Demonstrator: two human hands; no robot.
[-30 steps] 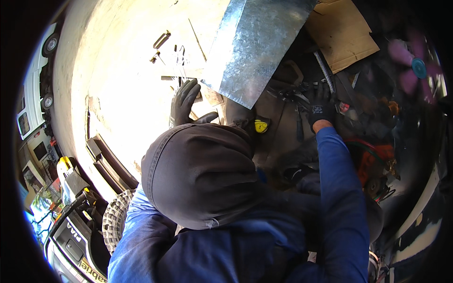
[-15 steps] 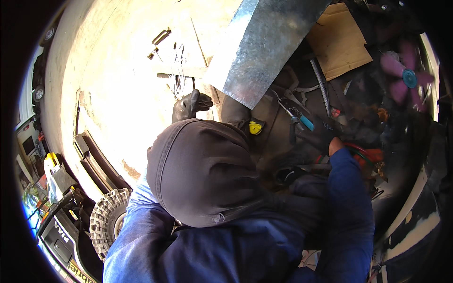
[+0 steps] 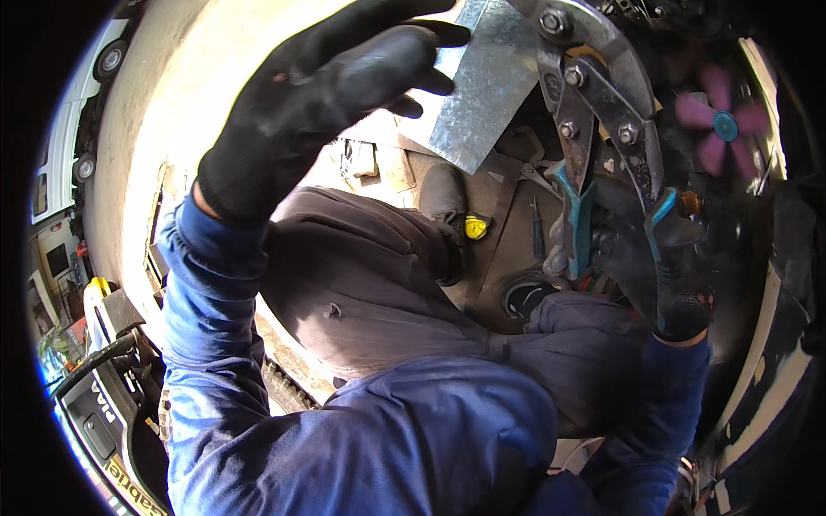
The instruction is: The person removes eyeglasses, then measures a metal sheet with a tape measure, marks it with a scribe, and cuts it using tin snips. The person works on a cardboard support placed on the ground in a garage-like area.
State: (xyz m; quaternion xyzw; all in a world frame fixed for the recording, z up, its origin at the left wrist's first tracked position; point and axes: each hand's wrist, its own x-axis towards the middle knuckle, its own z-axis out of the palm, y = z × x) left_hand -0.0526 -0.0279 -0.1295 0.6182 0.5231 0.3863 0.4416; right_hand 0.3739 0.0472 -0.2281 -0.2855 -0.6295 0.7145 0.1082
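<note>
My left hand [image 3: 323, 112], in a black glove, is raised at the upper left with its fingers stretched out and apart. No object shows in it. My right hand [image 3: 628, 249], also gloved, grips a pair of tin snips [image 3: 632, 86] by its teal and black handles. The snips are held up close, with handles spread and bolted metal links showing; the top of the head is cut off by the picture's edge. Beyond my hands lies a shiny galvanized metal sheet [image 3: 486, 99], its near corner pointing toward my shoe [image 3: 443, 193].
A yellow tape measure [image 3: 476, 227] sits beside my shoe, and a dark-handled screwdriver [image 3: 537, 228] lies on the floor. Locking pliers [image 3: 538, 176] rest near the sheet. At right is a blurred pink fan [image 3: 724, 125]; a black vehicle part [image 3: 99, 421] stands at lower left.
My right hand has lifted the snips off the floor, up close. My left hand has risen from beside my knee, opening out. My upper body has leaned back, uncovering my legs.
</note>
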